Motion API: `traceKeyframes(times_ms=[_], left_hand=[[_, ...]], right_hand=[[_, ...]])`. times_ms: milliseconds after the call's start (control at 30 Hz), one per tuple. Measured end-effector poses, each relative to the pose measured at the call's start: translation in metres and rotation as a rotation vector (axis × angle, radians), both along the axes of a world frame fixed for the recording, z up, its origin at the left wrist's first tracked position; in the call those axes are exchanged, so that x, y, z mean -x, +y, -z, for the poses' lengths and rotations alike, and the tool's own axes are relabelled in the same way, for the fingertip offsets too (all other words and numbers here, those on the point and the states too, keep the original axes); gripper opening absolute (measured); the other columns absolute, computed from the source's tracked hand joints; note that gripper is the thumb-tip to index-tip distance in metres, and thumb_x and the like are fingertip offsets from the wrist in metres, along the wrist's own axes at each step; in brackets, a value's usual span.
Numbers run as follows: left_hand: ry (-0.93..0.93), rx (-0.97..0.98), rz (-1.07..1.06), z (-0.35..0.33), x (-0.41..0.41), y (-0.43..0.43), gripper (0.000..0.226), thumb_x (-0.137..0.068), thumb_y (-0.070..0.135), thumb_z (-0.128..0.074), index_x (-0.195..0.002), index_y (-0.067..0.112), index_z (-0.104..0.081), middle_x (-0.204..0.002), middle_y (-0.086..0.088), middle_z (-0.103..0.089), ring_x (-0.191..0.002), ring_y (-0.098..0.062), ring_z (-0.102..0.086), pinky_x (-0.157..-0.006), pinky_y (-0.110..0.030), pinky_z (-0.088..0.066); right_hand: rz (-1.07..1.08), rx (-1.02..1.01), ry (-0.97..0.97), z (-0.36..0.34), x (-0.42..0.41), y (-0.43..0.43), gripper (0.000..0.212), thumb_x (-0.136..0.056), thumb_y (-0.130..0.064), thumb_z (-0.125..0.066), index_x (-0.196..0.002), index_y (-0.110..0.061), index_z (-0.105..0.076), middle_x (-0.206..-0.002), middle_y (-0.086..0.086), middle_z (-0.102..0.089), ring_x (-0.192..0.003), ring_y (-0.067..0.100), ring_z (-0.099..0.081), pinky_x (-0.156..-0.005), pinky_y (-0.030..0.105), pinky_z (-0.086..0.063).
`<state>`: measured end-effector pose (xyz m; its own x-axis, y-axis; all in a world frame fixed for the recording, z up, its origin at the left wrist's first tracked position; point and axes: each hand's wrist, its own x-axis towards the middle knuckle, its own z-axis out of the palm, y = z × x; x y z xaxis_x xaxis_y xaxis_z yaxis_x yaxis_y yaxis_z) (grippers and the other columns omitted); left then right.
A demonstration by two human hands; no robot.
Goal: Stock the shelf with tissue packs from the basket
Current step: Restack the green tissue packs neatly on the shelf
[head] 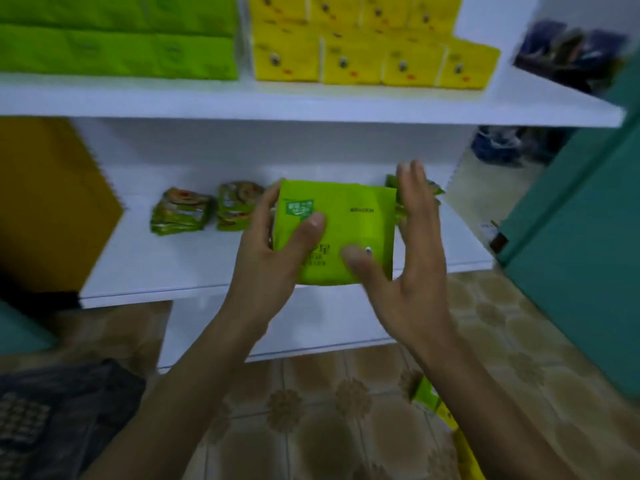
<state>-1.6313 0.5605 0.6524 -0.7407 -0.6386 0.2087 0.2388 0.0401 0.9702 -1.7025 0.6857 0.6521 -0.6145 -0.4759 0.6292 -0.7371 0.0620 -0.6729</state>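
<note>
White shelf (194, 268), one tissue pack (349, 220)

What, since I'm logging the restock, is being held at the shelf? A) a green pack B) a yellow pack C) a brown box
A: the left hand grips a green pack over the shelf, with the right hand open beside it.

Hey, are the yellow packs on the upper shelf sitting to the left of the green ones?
No, the yellow packs stand to the right of the green packs on the upper shelf.
</note>
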Motion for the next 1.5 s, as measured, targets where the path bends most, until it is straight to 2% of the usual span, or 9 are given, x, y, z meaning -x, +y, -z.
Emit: traceKeyframes(times_ms=[133,267,400,700,900,1033,1167,1333,1500], left_hand=[[0.070,0.048,-0.122,-0.015,-0.050,-0.047,0.046,-0.081,0.028,-0.062,-0.126,0.025,-0.050,-0.105,0.011,-0.066,-0.093,-0.003,-0.066,-0.070,-0.020,-0.054],[0.109,0.101,-0.189,-0.029,-0.080,-0.084,0.049,-0.076,0.035,-0.062,-0.123,0.031,-0.049,-0.107,0.012,-0.065,-0.095,-0.002,-0.066,-0.070,-0.019,-0.054],[0.125,0.088,-0.231,-0.032,-0.087,-0.115,0.056,-0.077,0.041,-0.068,-0.129,0.032,-0.048,-0.116,0.008,-0.065,-0.102,-0.009,-0.065,-0.079,-0.034,-0.057],[0.217,0.200,-0.228,-0.094,-0.060,-0.189,0.062,-0.068,0.028,-0.067,-0.125,0.034,-0.046,-0.100,0.017,-0.068,-0.086,0.002,-0.067,-0.061,-0.015,-0.053],[0.206,0.432,-0.191,-0.187,0.006,-0.270,0.047,-0.086,0.026,-0.065,-0.129,0.022,-0.046,-0.113,0.006,-0.066,-0.096,-0.003,-0.066,-0.080,-0.021,-0.054],[0.113,0.768,-0.306,-0.223,0.043,-0.330,0.081,-0.075,0.052,-0.069,-0.142,0.029,-0.029,-0.140,0.007,-0.043,-0.115,-0.005,-0.055,-0.088,-0.024,-0.050],[-0.063,1.114,-0.416,-0.231,0.064,-0.376,0.095,-0.065,0.055,-0.075,-0.144,0.032,-0.028,-0.142,0.003,-0.038,-0.124,-0.005,-0.039,-0.104,-0.030,-0.039],[-0.205,1.123,-0.435,-0.243,0.091,-0.419,0.083,-0.068,0.049,-0.078,-0.139,0.030,-0.038,-0.127,0.001,-0.056,-0.114,-0.019,-0.054,-0.096,-0.037,-0.044],[-0.532,1.355,-0.464,-0.243,0.118,-0.458,0.088,-0.075,0.068,-0.057,-0.147,0.030,-0.024,-0.138,-0.003,-0.051,-0.124,-0.024,-0.048,-0.098,-0.036,-0.038]], right_hand=[[-0.146,0.026,-0.331,-0.024,-0.039,-0.069,0.072,-0.084,-0.062,-0.045,-0.146,-0.045,-0.012,-0.142,-0.040,-0.014,-0.140,-0.006,-0.017,-0.113,0.043,-0.031],[-0.185,0.044,-0.320,-0.041,-0.057,-0.116,0.073,-0.087,-0.062,-0.048,-0.147,-0.047,-0.009,-0.148,-0.028,-0.028,-0.130,0.007,-0.045,-0.098,0.045,-0.048],[-0.207,0.046,-0.258,-0.050,-0.060,-0.150,0.066,-0.087,-0.059,-0.049,-0.145,-0.043,-0.022,-0.112,-0.029,-0.058,-0.097,-0.001,-0.062,-0.082,0.043,-0.054],[-0.399,0.206,-0.385,-0.094,-0.012,-0.232,0.068,-0.071,-0.055,-0.066,-0.132,-0.053,-0.034,-0.145,-0.009,-0.042,-0.133,0.016,-0.042,-0.098,0.049,-0.048],[-0.387,0.253,-0.187,-0.184,0.060,-0.296,0.067,-0.074,-0.054,-0.068,-0.132,-0.047,-0.037,-0.135,-0.006,-0.054,-0.122,0.013,-0.054,-0.101,0.044,-0.047],[-0.408,0.249,-0.148,-0.239,0.104,-0.344,0.038,-0.090,-0.027,-0.063,-0.122,-0.032,-0.043,-0.100,-0.011,-0.063,-0.089,0.008,-0.064,-0.077,0.032,-0.056],[-0.460,0.016,-0.312,-0.264,0.140,-0.390,0.029,-0.091,-0.038,-0.057,-0.116,-0.029,-0.046,-0.104,-0.007,-0.065,-0.087,0.015,-0.066,-0.076,0.040,-0.055],[-0.366,-0.239,-0.211,-0.275,0.173,-0.436,0.094,-0.081,-0.076,-0.039,-0.152,-0.027,-0.003,-0.159,-0.008,-0.016,-0.144,0.015,-0.024,-0.116,0.044,-0.023],[-0.285,-0.229,-0.229,-0.263,0.190,-0.472,0.083,-0.089,-0.071,-0.022,-0.153,-0.021,-0.010,-0.160,-0.003,-0.007,-0.147,0.016,-0.009,-0.119,0.041,-0.010]])
